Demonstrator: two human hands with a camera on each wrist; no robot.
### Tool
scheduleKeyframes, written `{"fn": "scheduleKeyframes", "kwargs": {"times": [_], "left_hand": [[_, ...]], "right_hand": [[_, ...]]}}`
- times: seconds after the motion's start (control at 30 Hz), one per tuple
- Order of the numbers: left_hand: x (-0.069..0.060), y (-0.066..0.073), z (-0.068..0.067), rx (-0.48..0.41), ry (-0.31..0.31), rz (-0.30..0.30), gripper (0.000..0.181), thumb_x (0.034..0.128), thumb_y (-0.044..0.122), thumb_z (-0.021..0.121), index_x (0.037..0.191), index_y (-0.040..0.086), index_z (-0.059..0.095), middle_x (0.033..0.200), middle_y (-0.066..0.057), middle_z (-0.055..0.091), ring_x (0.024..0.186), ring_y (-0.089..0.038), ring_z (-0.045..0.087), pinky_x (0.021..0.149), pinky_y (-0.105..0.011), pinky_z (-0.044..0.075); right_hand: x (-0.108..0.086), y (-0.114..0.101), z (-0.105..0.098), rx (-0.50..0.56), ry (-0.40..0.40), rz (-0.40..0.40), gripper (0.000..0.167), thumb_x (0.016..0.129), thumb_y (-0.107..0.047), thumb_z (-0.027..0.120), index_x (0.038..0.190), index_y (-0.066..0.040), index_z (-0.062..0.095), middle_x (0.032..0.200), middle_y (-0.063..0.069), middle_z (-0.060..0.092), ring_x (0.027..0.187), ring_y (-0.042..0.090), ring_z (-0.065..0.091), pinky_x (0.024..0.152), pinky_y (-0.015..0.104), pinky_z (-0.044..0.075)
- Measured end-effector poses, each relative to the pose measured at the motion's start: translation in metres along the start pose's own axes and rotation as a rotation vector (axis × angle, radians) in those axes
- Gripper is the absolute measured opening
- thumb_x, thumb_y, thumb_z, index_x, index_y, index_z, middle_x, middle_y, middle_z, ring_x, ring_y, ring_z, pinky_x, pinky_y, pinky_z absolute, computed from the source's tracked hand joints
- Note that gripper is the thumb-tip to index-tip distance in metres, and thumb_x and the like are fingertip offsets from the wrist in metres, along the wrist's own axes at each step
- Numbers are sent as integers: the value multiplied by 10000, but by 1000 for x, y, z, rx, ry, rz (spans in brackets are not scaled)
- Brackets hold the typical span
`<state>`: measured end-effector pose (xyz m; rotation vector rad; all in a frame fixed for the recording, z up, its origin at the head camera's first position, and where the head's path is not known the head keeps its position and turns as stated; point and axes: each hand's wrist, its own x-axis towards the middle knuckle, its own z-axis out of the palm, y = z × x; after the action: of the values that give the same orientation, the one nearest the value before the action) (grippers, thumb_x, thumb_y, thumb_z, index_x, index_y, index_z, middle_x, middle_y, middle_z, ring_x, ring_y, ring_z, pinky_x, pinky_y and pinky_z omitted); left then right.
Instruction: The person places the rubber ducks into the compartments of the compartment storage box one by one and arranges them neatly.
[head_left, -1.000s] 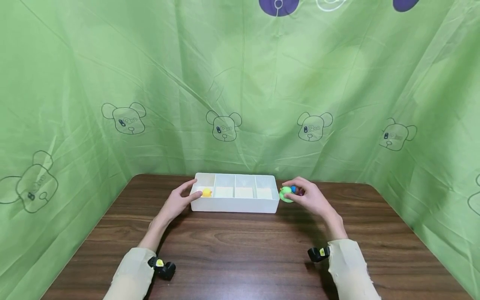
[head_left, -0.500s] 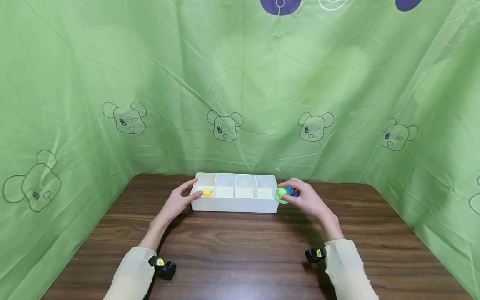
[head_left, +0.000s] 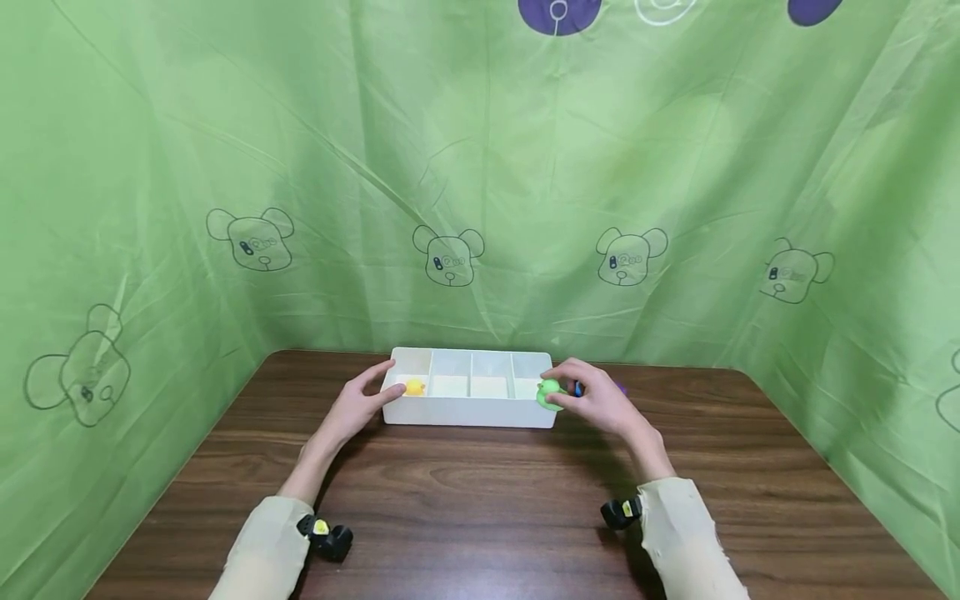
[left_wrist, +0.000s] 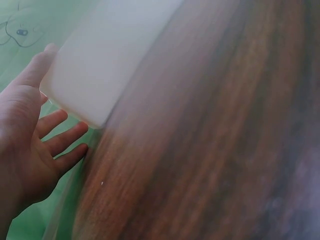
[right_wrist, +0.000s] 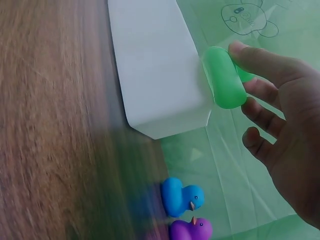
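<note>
In the head view, a white divided box [head_left: 468, 411] stands toward the back of the table. My left hand [head_left: 358, 402] rests at its left end, thumb over the rim and fingers fairly straight. A yellow toy duck [head_left: 415, 387] sits in the leftmost compartment, partly behind the thumb. With thumb and fingertips my right hand [head_left: 596, 400] pinches a green toy duck [head_left: 549, 394] at the box's right end, above rim height. In the right wrist view, a blue toy duck [right_wrist: 175, 196] and a purple toy duck [right_wrist: 190, 230] stand on the table beyond the box's end.
The brown wooden table [head_left: 465, 517] carries the box and loose ducks. A green printed curtain [head_left: 525, 192] hangs close behind and along both sides. The other box compartments show white floors, the rightmost one partly hidden by the green duck.
My right hand has carried the green duck leftward, from beside the box to over its right end. The left hand and the box have stayed in place.
</note>
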<state>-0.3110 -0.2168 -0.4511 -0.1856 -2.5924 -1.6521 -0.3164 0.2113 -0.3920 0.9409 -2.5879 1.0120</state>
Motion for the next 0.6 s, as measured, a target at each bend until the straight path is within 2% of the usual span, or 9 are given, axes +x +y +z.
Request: {"fn": "scheduleKeyframes", "kwargs": {"times": [0.03, 0.2, 0.3, 0.4, 0.6], "left_hand": [[1, -1, 0, 0, 1, 3, 720, 868, 543, 711, 1493, 292, 455, 1596, -51, 360, 1447, -265, 309, 1099, -502, 334], [3, -3, -1, 7, -1, 5, 727, 868, 550, 707, 1496, 284, 452, 1595, -53, 360, 1453, -269, 302, 1102, -509, 335], [4, -3, -1, 14, 0, 6, 730, 870, 553, 703, 1499, 282, 448, 1596, -53, 358, 1421, -262, 339, 1060, -479, 369], [5, -3, -1, 17, -1, 5, 731, 869, 557, 702, 1498, 286, 448, 1595, -47, 358, 1383, -253, 375, 1016, -444, 390], [6, -4, 0, 26, 2, 11, 722, 873, 551, 701, 1497, 286, 452, 1591, -53, 364, 1325, -237, 412, 960, -382, 409]], "right_hand": [[1, -1, 1, 1, -1, -4, 329, 852, -247, 800, 1160, -163, 720, 875, -3, 586, 779, 178, 517, 686, 241, 418], [5, -4, 3, 17, -14, -16, 332, 853, -231, 798, 1166, -157, 717, 837, 56, 564, 776, 265, 524, 679, 266, 420], [7, -6, 5, 25, -26, -23, 330, 852, -223, 796, 1168, -176, 714, 825, 86, 556, 760, 282, 518, 667, 247, 412], [10, -9, 6, 29, -35, -27, 328, 854, -222, 795, 1170, -205, 711, 830, 82, 563, 746, 229, 509, 655, 230, 416], [18, -16, 7, 19, -46, -46, 322, 864, -238, 786, 1177, -228, 707, 913, -41, 613, 741, 122, 510, 658, 242, 449]]}}
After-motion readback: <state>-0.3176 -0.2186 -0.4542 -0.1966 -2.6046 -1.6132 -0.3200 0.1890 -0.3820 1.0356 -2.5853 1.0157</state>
